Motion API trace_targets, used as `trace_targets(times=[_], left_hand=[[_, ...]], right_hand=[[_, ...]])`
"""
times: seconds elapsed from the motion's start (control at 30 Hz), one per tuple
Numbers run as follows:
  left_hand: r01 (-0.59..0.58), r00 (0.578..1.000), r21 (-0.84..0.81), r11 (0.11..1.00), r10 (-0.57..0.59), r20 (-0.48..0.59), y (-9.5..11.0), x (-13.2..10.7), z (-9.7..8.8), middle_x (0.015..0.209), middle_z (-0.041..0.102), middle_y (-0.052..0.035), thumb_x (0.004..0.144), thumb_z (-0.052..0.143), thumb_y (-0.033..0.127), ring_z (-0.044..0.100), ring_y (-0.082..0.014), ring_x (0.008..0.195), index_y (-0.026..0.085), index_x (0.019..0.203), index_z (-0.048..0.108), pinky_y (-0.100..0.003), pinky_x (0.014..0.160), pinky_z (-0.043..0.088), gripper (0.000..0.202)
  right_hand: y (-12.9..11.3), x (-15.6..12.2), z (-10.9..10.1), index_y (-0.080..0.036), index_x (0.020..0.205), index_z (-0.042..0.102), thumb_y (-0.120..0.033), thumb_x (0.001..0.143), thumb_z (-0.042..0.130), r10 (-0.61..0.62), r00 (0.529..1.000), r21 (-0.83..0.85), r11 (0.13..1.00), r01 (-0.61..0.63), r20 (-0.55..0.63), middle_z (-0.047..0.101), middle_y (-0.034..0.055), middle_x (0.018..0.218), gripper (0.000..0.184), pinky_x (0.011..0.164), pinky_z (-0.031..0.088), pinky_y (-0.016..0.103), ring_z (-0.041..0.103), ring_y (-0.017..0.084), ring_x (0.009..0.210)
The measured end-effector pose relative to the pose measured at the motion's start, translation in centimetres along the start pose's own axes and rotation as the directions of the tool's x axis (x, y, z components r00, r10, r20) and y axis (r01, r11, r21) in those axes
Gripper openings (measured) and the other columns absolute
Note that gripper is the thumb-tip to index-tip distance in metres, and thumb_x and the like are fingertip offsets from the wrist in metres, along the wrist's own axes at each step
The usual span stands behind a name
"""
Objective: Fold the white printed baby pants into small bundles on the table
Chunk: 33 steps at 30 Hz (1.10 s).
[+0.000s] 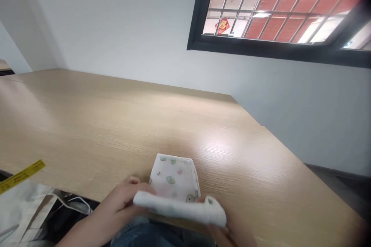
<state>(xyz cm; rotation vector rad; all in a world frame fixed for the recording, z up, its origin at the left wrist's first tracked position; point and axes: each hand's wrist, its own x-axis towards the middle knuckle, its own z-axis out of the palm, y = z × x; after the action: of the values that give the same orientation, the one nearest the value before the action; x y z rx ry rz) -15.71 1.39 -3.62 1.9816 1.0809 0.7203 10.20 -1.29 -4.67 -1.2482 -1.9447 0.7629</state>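
Observation:
A white cloth point(165, 173) with small green and pink printed figures lies near the front edge of the table. Its near part is rolled into a thick white tube, while the far part rests flat on the wood. My left hand point(123, 198) is closed on the left end of the roll, thumb and fingers around it. At the right end, my right hand point(224, 224) grips the roll, partly hidden behind it and blurred. The roll is raised a little at the table edge, above my lap.
The pale wooden table point(116, 112) reaches back to a white wall with a barred window point(269, 11). A yellow measuring strip point(24, 175) juts over the table's front edge at left. Below it is a white bag point(26, 208) with a strap.

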Motion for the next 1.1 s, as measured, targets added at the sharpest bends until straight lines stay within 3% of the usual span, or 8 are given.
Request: trace_targets(times=[0.13,0.27,0.43,0.57,0.67,0.83,0.97,1.1], left_hand=[[0.256,0.943,-0.237,0.937,-0.296,-0.152,-0.2,2.4,1.9,0.08,0.063,-0.0049,0.088,0.034,0.049,0.059,-0.0197,0.078,0.015,0.082,0.059,-0.026,0.063,0.045,0.042],[0.399,0.853,-0.018,0.917,-0.378,-0.36,-0.4,4.4,3.4,0.066,0.058,-0.0034,0.088,0.03,0.049,0.056,-0.0194,0.063,0.015,0.073,0.053,-0.027,0.054,0.039,0.043],[0.456,0.752,0.121,0.882,-0.309,-0.583,-0.4,5.0,4.4,0.103,0.06,-0.0105,0.088,0.035,0.031,0.059,-0.0218,0.085,0.014,0.125,0.04,-0.032,0.068,0.045,0.041],[0.303,0.788,0.517,0.8,0.095,-0.608,0.3,5.1,5.4,0.127,0.049,-0.0107,0.089,0.033,0.02,0.049,-0.0259,0.11,0.017,0.124,0.047,-0.042,0.088,0.04,0.038],[0.139,0.881,0.677,0.722,0.222,-0.418,0.8,5.5,6.1,0.133,0.045,-0.0029,0.091,0.031,0.02,0.037,-0.0254,0.123,0.023,0.125,0.047,-0.049,0.101,0.027,0.038],[0.157,0.959,0.634,0.757,0.038,-0.283,-0.7,3.9,5.3,0.137,0.038,-0.0056,0.092,0.029,0.037,0.033,-0.0233,0.127,0.018,0.135,0.032,-0.047,0.103,0.027,0.047],[0.279,0.946,0.51,0.814,-0.142,-0.29,-2.0,1.5,2.9,0.138,0.037,-0.0035,0.092,0.025,0.042,0.029,-0.0206,0.129,0.018,0.134,0.035,-0.043,0.107,0.023,0.05],[0.423,0.869,0.296,0.857,-0.29,-0.401,-0.8,2.6,1.0,0.13,0.047,-0.0056,0.091,0.022,0.047,0.041,-0.0212,0.121,0.018,0.128,0.044,-0.04,0.101,0.032,0.052]], right_hand=[[-1.2,2.3,1.6,-0.021,0.084,0.055,-0.049,0.086,0.036,0.286,0.932,0.035,0.958,-0.286,-0.222,0.064,0.0031,0.076,0.034,0.057,0.047,0.024,0.061,0.019,0.071],[-0.9,4.5,2.3,-0.02,0.078,0.051,-0.048,0.086,0.034,0.367,0.884,-0.037,0.919,-0.393,-0.29,0.062,0.0035,0.07,0.033,0.055,0.044,0.027,0.058,0.019,0.065],[-0.1,5.3,2.7,-0.016,0.093,0.053,-0.042,0.085,0.037,0.272,0.864,-0.131,0.925,-0.355,-0.423,0.061,0.0084,0.082,0.031,0.058,0.047,0.032,0.058,0.022,0.072],[-0.3,4.9,4.1,-0.014,0.107,0.053,-0.033,0.088,0.039,-0.199,0.732,-0.454,0.875,-0.167,-0.652,0.055,0.0147,0.105,0.031,0.077,0.046,0.04,0.053,0.027,0.098],[-0.6,4.6,5.5,-0.013,0.118,0.05,-0.02,0.089,0.036,-0.422,0.789,-0.663,0.748,0.025,-0.446,0.053,0.012,0.119,0.032,0.093,0.037,0.046,0.043,0.027,0.115],[0.2,3.9,5.1,-0.004,0.129,0.04,-0.028,0.092,0.03,-0.204,0.949,-0.684,0.729,-0.016,-0.24,0.044,0.0127,0.131,0.046,0.092,0.044,0.04,0.04,0.025,0.121],[0.7,2.0,2.1,-0.009,0.12,0.051,-0.032,0.093,0.027,-0.106,0.942,-0.598,0.793,-0.112,-0.317,0.056,0.0087,0.119,0.043,0.081,0.052,0.031,0.055,0.02,0.106],[-0.2,-0.7,1.4,-0.02,0.09,0.063,-0.032,0.089,0.041,-0.178,0.883,-0.572,0.812,-0.117,-0.434,0.068,0.0032,0.084,0.025,0.058,0.054,0.023,0.065,0.016,0.071]])
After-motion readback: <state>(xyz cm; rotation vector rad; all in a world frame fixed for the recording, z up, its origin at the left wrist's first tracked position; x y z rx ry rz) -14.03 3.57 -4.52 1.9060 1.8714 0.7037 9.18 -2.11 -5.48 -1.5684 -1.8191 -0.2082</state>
